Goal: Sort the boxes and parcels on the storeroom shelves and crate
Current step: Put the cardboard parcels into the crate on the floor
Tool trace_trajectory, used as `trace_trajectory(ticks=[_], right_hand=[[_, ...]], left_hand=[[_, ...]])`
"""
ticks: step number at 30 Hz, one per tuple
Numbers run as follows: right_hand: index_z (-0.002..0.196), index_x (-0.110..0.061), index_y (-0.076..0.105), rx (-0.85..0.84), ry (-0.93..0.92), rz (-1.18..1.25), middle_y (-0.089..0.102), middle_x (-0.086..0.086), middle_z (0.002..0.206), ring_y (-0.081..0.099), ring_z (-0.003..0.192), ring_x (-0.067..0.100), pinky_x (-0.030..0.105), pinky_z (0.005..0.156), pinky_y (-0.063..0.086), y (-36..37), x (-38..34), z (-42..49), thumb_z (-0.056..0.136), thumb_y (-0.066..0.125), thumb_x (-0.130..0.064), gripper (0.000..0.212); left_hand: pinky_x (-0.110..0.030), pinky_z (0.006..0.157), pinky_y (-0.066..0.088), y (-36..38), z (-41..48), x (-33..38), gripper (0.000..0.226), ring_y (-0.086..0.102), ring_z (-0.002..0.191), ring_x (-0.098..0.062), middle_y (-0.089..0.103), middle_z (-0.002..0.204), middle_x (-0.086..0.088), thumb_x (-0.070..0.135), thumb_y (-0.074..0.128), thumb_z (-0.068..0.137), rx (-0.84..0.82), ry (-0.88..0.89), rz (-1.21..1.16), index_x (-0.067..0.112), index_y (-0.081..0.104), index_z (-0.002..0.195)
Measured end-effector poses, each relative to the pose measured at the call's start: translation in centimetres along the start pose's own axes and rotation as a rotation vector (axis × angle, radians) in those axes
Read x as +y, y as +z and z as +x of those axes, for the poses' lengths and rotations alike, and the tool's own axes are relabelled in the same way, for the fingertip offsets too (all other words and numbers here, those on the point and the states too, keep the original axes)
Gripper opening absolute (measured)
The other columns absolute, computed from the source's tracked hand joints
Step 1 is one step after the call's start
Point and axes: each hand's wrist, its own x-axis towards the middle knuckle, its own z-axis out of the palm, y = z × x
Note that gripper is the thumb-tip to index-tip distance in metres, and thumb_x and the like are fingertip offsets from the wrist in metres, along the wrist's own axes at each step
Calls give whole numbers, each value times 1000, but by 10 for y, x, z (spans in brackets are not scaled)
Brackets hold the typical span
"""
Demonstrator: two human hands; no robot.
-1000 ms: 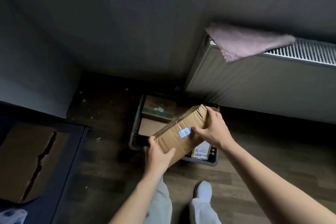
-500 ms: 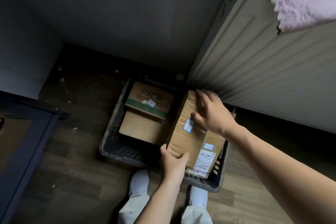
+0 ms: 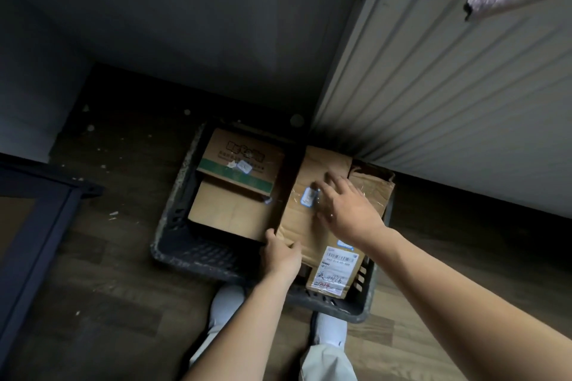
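The long brown box (image 3: 294,226) with a blue sticker is lying in the right half of the dark crate (image 3: 173,257) on the floor, partly over a box with a white label (image 3: 332,272) and next to a crumpled box (image 3: 376,189). The left hand (image 3: 281,254) is gripping its near corner with curled fingers, and the right hand (image 3: 346,210) is reaching over its top with fingers spread, holding nothing; it is blurry, so it may be touching the box or just above it. In the left half, a box with a green stripe (image 3: 241,164) is sitting on a plain box (image 3: 229,216).
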Motion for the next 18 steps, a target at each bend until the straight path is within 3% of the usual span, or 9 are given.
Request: trace_trajectory(ticks=[5,8,12,15,18], right_hand=[[154,-18,22,3,38,112,14,7,161,22,146,25,35,116,27,-11,-20,-19,95,52,-26,67],[154,-20,22,28,75,239,17,3,161,29,143,23,31,109,32,-36,-48,-41,98,50,-27,63],[151,-20,28,128,127,508,35,5,153,41,136,21,31,108,33,-88,-97,-77,99,50,-32,58],[150,-22,31,187,142,697,44,5,148,48,131,20,29,104,38,-134,-138,-110,98,53,-32,58],[148,-23,36,221,95,828,51,5,142,54,124,18,28,100,42,-181,-178,-145,99,53,-31,53]], left_hand=[[-34,97,40,-30,-26,12,58,49,121,-37,40,139,-20,23,56,94,-15,14,44,10,30,144],[-33,96,42,-61,-49,30,50,50,120,-34,44,136,-17,26,55,94,-15,63,10,12,37,139],[-35,91,50,-114,-94,61,41,57,102,-25,55,124,-9,26,56,93,-13,158,-147,15,45,131],[-46,95,51,-158,-144,80,42,58,107,-27,57,122,-9,29,56,93,-3,188,-255,18,44,132],[-47,97,50,-203,-203,87,34,58,106,-25,57,117,-7,26,54,95,32,226,-358,20,46,127]])
